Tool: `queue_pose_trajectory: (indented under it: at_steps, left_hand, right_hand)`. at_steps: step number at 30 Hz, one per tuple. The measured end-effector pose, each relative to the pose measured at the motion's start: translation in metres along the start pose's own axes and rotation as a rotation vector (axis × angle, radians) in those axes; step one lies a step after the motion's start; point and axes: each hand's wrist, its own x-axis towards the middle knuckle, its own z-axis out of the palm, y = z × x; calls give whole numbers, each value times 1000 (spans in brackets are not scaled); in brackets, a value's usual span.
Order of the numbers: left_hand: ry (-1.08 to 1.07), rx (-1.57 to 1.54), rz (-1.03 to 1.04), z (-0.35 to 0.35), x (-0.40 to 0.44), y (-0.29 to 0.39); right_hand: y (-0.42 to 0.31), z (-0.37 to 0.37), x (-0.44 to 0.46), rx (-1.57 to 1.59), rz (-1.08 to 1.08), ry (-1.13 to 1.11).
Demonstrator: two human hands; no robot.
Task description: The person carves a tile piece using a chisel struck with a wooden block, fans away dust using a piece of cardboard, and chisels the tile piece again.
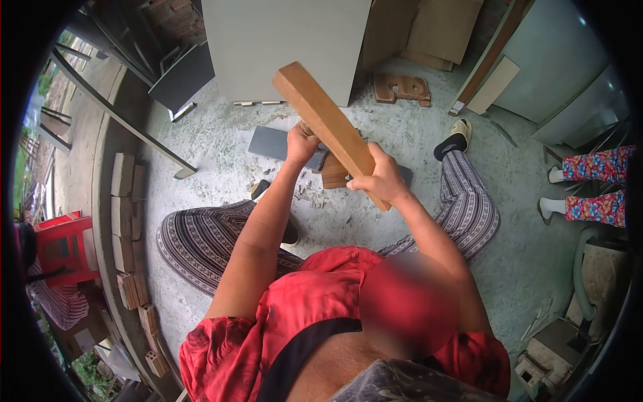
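My right hand (385, 177) is wrapped around the lower part of a long, squared piece of wood (328, 124), which slants up and to the left in front of me. Left of the wood, my left hand (303, 144) is closed in a fist around something mostly hidden; only a small brownish end shows above the fingers. Below my hands, a brown wooden block (333, 178) lies partly covered by the long piece. A flat grey board (269, 142) lies beside and partly behind my left hand. Small chips are scattered on the floor around the block.
My legs in patterned trousers (469, 201) spread to both sides. A carved wooden piece (402, 99) lies near a large pale panel (284, 50). Another person's legs in floral trousers (596, 167) are at right. Bricks (122, 214) and a red chair (63, 248) stand left.
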Motion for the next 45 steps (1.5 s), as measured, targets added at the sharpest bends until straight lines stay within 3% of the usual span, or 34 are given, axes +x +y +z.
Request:
queue_pose_trajectory:
  at_steps: [3, 7, 13, 17, 19, 21, 23, 24, 26, 29, 31, 33, 34, 38, 40, 43, 45]
  left_hand:
    - [1, 42, -114, -3, 7, -8]
    - [-44, 72, -86, 0, 11, -17]
    - [-70, 91, -55, 5, 17, -18]
    - [-114, 123, -60, 5, 17, -16]
    - [-29, 411, 193, 7, 22, -27]
    - [-83, 496, 275, 6, 24, -22]
    - [-32, 291, 154, 5, 16, -20]
    - [-30, 291, 154, 6, 18, -25]
    - [-140, -53, -102, 7, 23, -41]
    - [-91, 59, -41, 7, 18, -20]
    - [-112, 134, -52, 7, 16, -11]
    - [-141, -12, -59, 9, 13, -8]
    - [-150, -12, -57, 9, 8, -1]
    - [-179, -17, -57, 10, 9, -2]
    - [-160, 29, -49, 12, 13, -15]
    - [-145, 24, 37, 13, 16, -25]
    - [-136, 102, 18, 12, 16, -27]
  right_hand:
    - [-7, -9, 0, 152, 15, 48]
    - [-18, -17, 1, 120, 17, 81]
    - [-57, -19, -1, 242, -365, 248]
    - [-29, -9, 4, 39, -356, 259]
    - [-20, -6, 10, -537, 104, -126]
    - [-9, -3, 12, -600, 4, -6]
    - [-33, -14, 7, -241, 13, -84]
    - [-42, -18, 6, -242, 11, -86]
    - [-57, -22, 3, 113, -240, 94]
    - [-68, -23, 0, 275, -286, 209]
    - [-45, -15, 2, 238, -318, 278]
    - [-15, -12, 5, -332, 46, 18]
    - [-9, -9, 7, -365, 57, -6]
    - [-36, -21, 0, -174, -8, 7]
    - [-51, -26, -3, 143, -237, 115]
    - [-62, -26, -9, 301, -311, 201]
    - [-37, -16, -4, 245, -359, 264]
